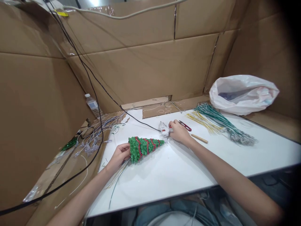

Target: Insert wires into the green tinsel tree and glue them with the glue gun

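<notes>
My left hand (121,154) is closed on the wide base of a small tinsel Christmas tree (143,148), green with red garland bands. The tree lies on its side, its tip pointing right, and thin wires (119,172) trail from its base below my hand. Just past the tip, my right hand (178,131) has its fingers curled at a white glue gun (163,128) with a black cord; part of the tool is hidden by the fingers. Close behind that hand are red-handled snips (185,125) and a tan stick (199,138).
Bundles of green wires (218,117) and yellow wires (207,123) lie at the right of the white board (178,172). Behind them stands a white plastic bag (242,97). Left are tangled light strings (91,138), a water bottle (92,103) and a hanging black cable (101,125). Cardboard walls (141,69) surround the table.
</notes>
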Action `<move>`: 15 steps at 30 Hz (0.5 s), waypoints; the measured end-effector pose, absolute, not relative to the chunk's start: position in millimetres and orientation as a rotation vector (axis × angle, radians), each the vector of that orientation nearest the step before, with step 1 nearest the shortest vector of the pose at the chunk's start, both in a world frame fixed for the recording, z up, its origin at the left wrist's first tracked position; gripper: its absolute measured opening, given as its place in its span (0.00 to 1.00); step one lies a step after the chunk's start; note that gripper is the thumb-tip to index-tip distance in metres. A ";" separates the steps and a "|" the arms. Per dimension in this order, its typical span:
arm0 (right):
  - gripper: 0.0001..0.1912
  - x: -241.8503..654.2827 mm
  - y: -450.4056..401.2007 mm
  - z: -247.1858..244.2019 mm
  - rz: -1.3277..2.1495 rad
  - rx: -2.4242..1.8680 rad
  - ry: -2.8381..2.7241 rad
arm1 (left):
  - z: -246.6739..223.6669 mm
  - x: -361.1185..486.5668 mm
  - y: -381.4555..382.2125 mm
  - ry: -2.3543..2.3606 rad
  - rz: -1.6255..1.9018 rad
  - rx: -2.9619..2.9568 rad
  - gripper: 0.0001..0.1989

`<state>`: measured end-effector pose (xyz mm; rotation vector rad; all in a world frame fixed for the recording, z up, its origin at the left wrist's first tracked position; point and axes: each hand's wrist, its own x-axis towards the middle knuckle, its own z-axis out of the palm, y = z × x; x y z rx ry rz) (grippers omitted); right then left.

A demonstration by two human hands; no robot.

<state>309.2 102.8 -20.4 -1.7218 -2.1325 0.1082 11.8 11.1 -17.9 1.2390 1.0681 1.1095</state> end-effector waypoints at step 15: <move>0.15 308.9 109.8 -29.5 0.263 -1.674 -2.163 | -16.2 4.1 2.1 1.052 1.120 1.226 0.11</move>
